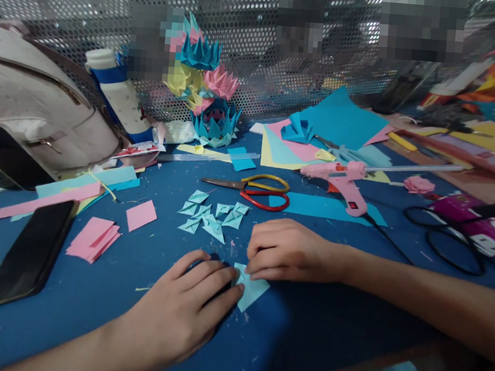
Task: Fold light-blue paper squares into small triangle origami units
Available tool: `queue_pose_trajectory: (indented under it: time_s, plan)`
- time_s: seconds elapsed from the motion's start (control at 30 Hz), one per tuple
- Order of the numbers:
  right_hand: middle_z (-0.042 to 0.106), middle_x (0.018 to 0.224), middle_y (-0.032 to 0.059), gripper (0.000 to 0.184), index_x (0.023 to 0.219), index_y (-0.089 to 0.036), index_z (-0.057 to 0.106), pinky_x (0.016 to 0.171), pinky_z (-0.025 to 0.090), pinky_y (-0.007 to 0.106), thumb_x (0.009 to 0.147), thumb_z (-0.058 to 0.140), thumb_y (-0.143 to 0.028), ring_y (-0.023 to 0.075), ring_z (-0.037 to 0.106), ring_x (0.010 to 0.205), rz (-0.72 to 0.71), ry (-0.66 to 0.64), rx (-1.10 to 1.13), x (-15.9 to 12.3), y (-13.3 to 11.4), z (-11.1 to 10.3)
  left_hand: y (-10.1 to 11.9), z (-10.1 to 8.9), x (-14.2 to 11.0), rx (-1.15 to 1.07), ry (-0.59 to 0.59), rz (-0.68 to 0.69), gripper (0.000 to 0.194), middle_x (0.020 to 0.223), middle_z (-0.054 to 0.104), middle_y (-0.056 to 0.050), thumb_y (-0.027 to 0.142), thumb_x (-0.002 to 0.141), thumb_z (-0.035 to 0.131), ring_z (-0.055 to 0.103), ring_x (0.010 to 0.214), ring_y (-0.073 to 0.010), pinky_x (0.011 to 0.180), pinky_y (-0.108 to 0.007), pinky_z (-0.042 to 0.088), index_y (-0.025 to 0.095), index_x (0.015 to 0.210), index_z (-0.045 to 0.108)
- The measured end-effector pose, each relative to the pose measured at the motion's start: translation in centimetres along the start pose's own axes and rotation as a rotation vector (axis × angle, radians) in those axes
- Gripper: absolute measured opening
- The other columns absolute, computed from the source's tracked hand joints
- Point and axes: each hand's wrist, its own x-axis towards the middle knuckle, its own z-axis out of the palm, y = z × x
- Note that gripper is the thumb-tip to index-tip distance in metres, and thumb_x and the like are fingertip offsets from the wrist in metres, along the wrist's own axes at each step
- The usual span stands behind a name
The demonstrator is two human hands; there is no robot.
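Observation:
A light blue square of paper (252, 293) lies on the table between my hands, its upper corner partly folded. My left hand (193, 295) is bent over its left edge with fingertips pressing the paper; the thumb side is partly hidden. From the upper right, my right hand (287, 248) pinches the paper near its top, fingers curled together. Just beyond my hands sits a loose group of small folded light blue paper pieces (213, 224). Scissors (247, 186) with one yellow and one red handle rest behind them.
Pink paper squares (93, 239) and a black phone (30, 254) lie at left. A pink glue gun (346, 179) with its cord stands right of the scissors. Behind are a backpack (36, 94), a bottle (120, 95), a folded-paper tower (214, 120) and a perforated metal screen (249, 54).

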Motion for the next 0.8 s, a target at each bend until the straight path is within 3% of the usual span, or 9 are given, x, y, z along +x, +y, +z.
queue_pose_trajectory:
  time_s: [0.37,0.63,0.8]
  plan:
    - [0.071,0.088,0.0043,0.019,0.098,-0.016,0.070,0.077,0.043,0.027,0.099,0.056,-0.028,0.0143,0.060,0.082,-0.006,0.044,0.054,-0.06,0.04,0.36,0.15,0.19,-0.39,0.042,0.053,0.002,0.032,0.116,0.069,-0.007,0.015,0.102,0.041,0.057,0.108,-0.0209,0.111,-0.039,0.026,0.011,0.124,0.063]
    - [0.073,0.087,0.0041,0.009,0.097,-0.016,0.071,0.080,0.045,0.025,0.094,0.065,-0.022,0.0128,0.062,0.082,-0.016,0.094,0.215,0.09,0.11,0.79,0.26,0.61,-0.60,0.078,0.085,-0.024,0.031,0.125,0.068,-0.008,0.009,0.097,0.046,0.059,0.110,-0.0212,0.112,-0.041,0.029,0.008,0.121,0.064]
    - [0.070,0.083,0.0023,0.011,0.093,-0.018,0.071,0.075,0.041,0.026,0.095,0.063,-0.025,0.0135,0.057,0.079,-0.032,0.053,0.114,0.18,-0.03,0.46,0.15,0.37,-0.28,0.047,0.056,-0.016,0.031,0.125,0.067,-0.009,0.009,0.098,0.044,0.059,0.109,-0.0227,0.107,-0.042,0.034,0.008,0.123,0.063]
